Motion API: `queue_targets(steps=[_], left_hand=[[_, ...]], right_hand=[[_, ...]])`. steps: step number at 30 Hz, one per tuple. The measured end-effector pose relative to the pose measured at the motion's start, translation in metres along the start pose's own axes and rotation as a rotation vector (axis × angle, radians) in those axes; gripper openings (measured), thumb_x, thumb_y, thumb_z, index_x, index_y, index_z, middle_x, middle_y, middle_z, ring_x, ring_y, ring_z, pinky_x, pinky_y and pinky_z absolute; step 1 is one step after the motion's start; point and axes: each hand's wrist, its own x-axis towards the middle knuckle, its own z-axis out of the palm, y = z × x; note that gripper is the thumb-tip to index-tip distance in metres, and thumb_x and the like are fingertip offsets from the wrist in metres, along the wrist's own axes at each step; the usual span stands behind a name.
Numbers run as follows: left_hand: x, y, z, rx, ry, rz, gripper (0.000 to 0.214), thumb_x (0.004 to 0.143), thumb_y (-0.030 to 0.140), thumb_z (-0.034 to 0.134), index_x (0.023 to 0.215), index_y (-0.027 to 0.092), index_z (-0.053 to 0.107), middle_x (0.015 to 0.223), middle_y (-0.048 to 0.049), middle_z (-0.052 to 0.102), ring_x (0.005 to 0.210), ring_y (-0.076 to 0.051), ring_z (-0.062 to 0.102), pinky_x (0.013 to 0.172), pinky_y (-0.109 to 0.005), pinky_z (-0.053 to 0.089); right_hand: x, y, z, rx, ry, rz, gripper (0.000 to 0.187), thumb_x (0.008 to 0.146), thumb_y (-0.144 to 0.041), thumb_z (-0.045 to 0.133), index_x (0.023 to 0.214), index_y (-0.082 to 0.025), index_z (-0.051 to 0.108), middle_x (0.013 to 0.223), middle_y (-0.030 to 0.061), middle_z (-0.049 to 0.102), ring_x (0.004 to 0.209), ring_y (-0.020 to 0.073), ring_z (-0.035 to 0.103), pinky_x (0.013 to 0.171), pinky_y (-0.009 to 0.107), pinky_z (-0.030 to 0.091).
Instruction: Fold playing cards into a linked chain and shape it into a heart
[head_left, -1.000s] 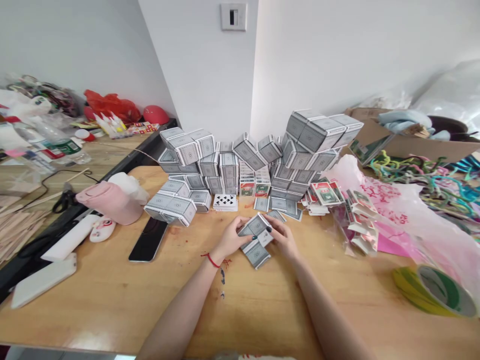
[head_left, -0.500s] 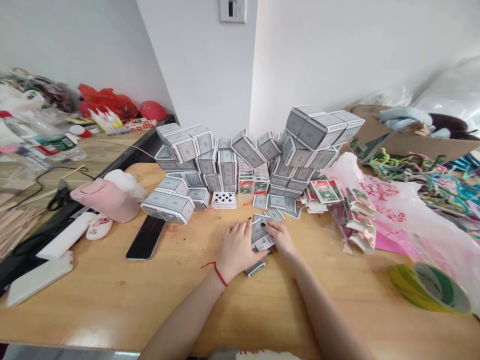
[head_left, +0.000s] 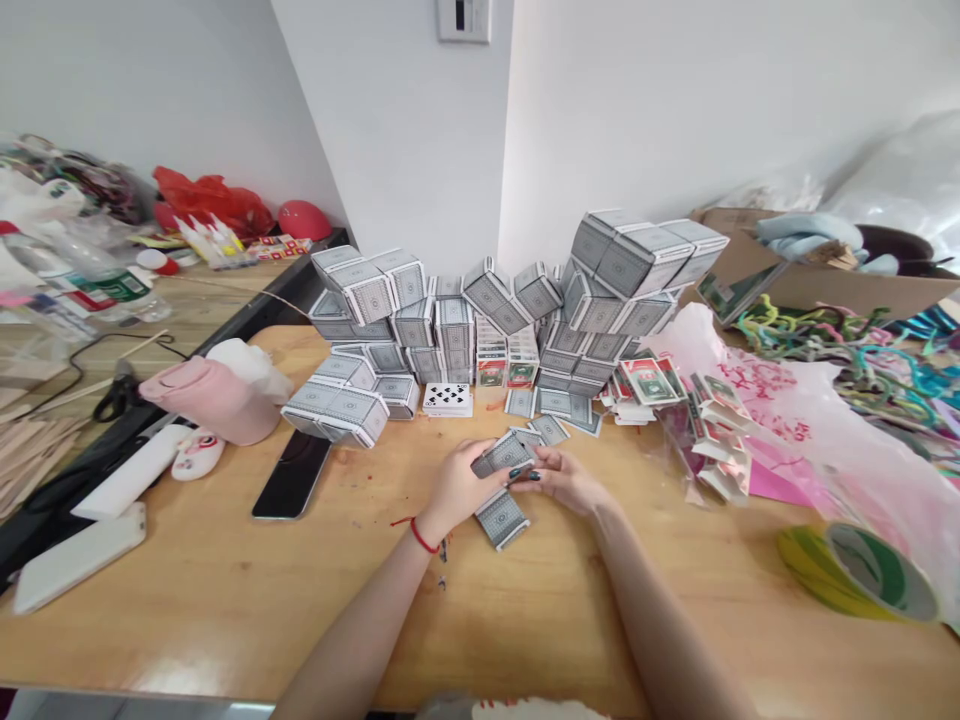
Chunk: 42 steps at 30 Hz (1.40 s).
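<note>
My left hand [head_left: 455, 487] and my right hand [head_left: 564, 478] meet over the middle of the wooden table [head_left: 225, 590], both closed on a small stack of grey-backed playing cards [head_left: 504, 454] held just above the surface. A red string circles my left wrist. Another short stack of the same cards [head_left: 501, 518] lies flat on the table right under my hands. A few loose cards [head_left: 550, 429] lie just beyond my fingers.
Against the wall stands a big pile of grey card bundles [head_left: 480, 310], a face-up card [head_left: 448, 398] in front. A black phone [head_left: 291, 473], pink pouch [head_left: 214, 398] and white boxes lie left. Pink plastic bags [head_left: 787, 420] and tape rolls [head_left: 859, 575] lie right.
Half a second ago my left hand lay flat over the cards on the table. It has since lifted, and both hands now hold a stack raised above the lower stack.
</note>
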Motion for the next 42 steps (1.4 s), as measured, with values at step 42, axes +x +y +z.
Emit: queue_targets(steps=[42], left_hand=[[0.009,-0.003,0.01,0.094,0.003,-0.135,0.028,0.061,0.021,0.065,0.084,0.022,0.05,0.082,0.002,0.063,0.072,-0.015,0.057,0.057,-0.021,0.035]], right_hand=[[0.021,0.029,0.011,-0.092,0.45,-0.084,0.021,0.059,-0.033,0.065,0.061,-0.015,0.054,0.052,0.0028,0.061,0.04,0.0128,0.054,0.032,0.021,0.042]])
